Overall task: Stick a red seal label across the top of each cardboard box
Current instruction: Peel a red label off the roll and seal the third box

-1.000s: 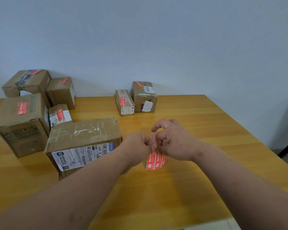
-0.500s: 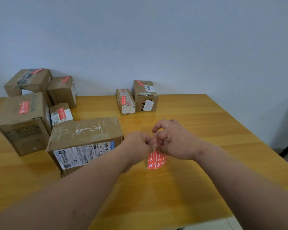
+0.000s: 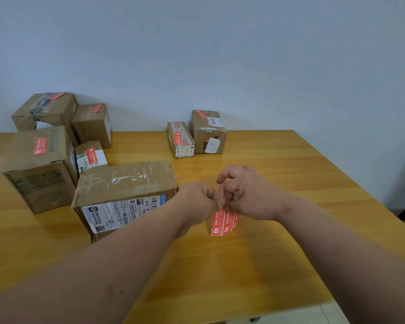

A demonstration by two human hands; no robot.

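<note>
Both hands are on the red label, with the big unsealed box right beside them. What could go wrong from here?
1. The left hand and right hand pinch only the top of the red printed seal label; its loose lower part hangs free and could curl or stick to itself.
2. The large brown cardboard box with the white shipping label has old tape and torn patches on top, so the seal might bond poorly there.
</note>
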